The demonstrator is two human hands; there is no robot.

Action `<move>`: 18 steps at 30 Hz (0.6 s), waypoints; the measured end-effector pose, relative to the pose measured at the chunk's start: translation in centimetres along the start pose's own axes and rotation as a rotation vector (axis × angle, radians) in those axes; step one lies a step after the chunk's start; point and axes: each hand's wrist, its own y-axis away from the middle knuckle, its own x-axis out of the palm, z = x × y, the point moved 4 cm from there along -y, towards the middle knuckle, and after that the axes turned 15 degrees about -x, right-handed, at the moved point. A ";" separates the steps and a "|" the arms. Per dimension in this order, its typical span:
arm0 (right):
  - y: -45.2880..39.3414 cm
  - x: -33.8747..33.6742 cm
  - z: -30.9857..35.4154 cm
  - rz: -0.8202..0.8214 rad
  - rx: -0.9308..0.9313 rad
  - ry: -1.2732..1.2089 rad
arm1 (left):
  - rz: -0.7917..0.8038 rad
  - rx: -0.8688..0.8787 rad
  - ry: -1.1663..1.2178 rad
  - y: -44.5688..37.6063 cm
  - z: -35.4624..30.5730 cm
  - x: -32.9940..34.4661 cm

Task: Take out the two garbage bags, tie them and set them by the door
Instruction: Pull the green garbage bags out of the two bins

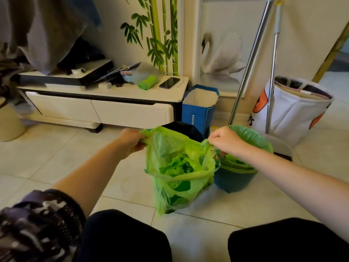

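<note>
I've got the first green garbage bag (177, 171) up off the floor, hanging just left of the blue bin (234, 178), which I'll use as the landmark. Left hand (130, 141) is clenched on the bag's left rim; right hand (224, 140) is clenched on the right rim, directly above the bin's near-left edge. Mouth is stretched open btwn the two hands, crumpled green stuff visible inside.

Step, as I judge it: bag 1 is out, tying is about to start. No knot yet.

Second green bag (253, 137) lines the blue bin, folded over its rim, not lifted. A dark bin (185, 129) sits behind-left of the blue one, mostly hidden by the held bag; probably where bag 1 came from, can't confirm.

Next move, imo: bring both hands together, cross the two rim flaps, pull tight w/o tearing the thin film. Then set it down and pull bag 2. The door isn't clearly in view, maybe the opening far right behind the bin.
</note>
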 end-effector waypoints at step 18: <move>-6.0 6.2 -6.7 0.144 0.197 -0.142 | -0.166 -0.040 0.108 -10.2 2.9 -2.0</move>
